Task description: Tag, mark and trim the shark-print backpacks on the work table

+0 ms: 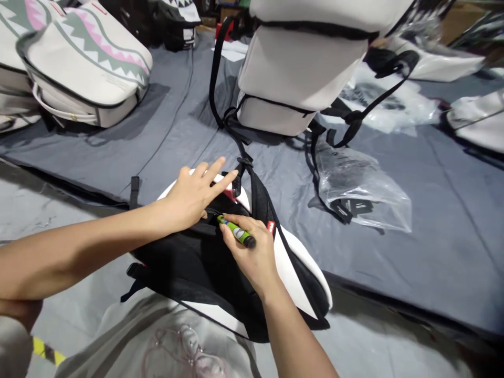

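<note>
White lettering marks a red tag (271, 226) on the backpack (205, 262) and black tags (356, 207) in a clear bag (366, 178) (all too small to read with certainty).

Grey bench (177, 131) lay open between the patterned bag (98, 63) and pale backpack (295, 68); at right, black straps (353, 119) and a plastic bag (366, 181) stood in the way.

single head-worn view, looking forward and down, close above both forearms, table beyond
</note>
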Action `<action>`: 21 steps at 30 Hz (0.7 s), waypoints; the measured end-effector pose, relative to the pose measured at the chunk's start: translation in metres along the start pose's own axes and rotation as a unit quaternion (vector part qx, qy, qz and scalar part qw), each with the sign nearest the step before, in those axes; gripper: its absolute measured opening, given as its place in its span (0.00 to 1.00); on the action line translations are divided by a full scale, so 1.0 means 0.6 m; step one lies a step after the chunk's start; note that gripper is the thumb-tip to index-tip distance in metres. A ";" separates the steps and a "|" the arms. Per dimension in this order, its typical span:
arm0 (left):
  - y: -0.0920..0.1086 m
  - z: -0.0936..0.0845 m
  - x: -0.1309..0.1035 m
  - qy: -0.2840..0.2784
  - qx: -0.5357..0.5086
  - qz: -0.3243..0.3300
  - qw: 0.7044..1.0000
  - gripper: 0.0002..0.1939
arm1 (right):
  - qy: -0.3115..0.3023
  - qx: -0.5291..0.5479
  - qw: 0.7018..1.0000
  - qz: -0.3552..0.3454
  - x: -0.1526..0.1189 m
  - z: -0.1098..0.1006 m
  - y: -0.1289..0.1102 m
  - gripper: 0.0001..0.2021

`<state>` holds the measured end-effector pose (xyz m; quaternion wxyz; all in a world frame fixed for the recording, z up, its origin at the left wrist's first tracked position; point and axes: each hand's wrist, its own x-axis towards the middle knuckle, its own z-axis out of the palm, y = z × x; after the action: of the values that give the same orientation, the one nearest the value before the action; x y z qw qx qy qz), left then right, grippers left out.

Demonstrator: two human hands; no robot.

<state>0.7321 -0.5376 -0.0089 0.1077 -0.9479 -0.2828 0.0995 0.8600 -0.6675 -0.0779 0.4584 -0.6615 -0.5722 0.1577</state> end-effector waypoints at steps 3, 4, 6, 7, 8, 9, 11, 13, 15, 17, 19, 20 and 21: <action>-0.031 -0.003 -0.026 -0.050 -0.039 -0.070 0.996 0.65 | 0.001 -0.004 1.000 -0.025 -0.002 0.010 -0.002 0.05; -0.039 -0.004 -0.034 -0.067 -0.058 -0.100 0.991 0.66 | -0.001 -0.010 0.999 -0.031 -0.002 0.014 -0.004 0.05; -0.045 -0.002 -0.042 -0.089 -0.081 -0.137 0.983 0.67 | 0.003 -0.025 0.999 -0.041 -0.001 0.024 -0.006 0.05; -0.043 -0.001 -0.042 -0.093 -0.077 -0.142 0.982 0.68 | 0.007 -0.033 0.998 -0.046 0.001 0.029 -0.007 0.05; -0.040 0.002 -0.041 -0.094 -0.064 -0.142 0.983 0.69 | 0.012 -0.037 0.998 -0.050 0.002 0.035 -0.008 0.05; -0.035 0.005 -0.037 -0.091 -0.049 -0.138 0.985 0.69 | 0.015 -0.039 0.998 -0.054 0.004 0.041 -0.008 0.05; -0.027 0.012 -0.027 -0.090 -0.029 -0.129 0.987 0.69 | 0.017 -0.035 0.998 -0.058 0.008 0.052 -0.006 0.06; -0.025 0.020 -0.018 -0.084 -0.025 -0.123 0.989 0.68 | 0.018 -0.030 0.997 -0.062 0.010 0.059 -0.002 0.06; -0.030 0.028 -0.013 -0.070 -0.029 -0.109 0.991 0.66 | 0.019 -0.028 0.998 -0.059 0.013 0.062 0.002 0.06; -0.042 0.035 -0.014 -0.057 -0.036 -0.083 0.994 0.62 | 0.018 -0.026 0.998 -0.052 0.015 0.063 0.004 0.06; -0.055 0.039 -0.015 -0.056 -0.047 -0.057 0.996 0.58 | 0.017 -0.027 0.998 -0.049 0.017 0.064 0.005 0.06; -0.060 0.039 -0.015 -0.059 -0.053 -0.048 0.996 0.56 | 0.017 -0.029 0.998 -0.050 0.017 0.064 0.004 0.06; -0.065 0.039 -0.014 -0.066 -0.061 -0.042 0.995 0.55 | 0.017 -0.034 0.998 -0.052 0.018 0.064 0.004 0.06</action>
<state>0.6993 -0.5071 -0.0200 0.0353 -0.9313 -0.3346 0.1396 0.8366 -0.6415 -0.0968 0.4533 -0.6487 -0.6026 0.1029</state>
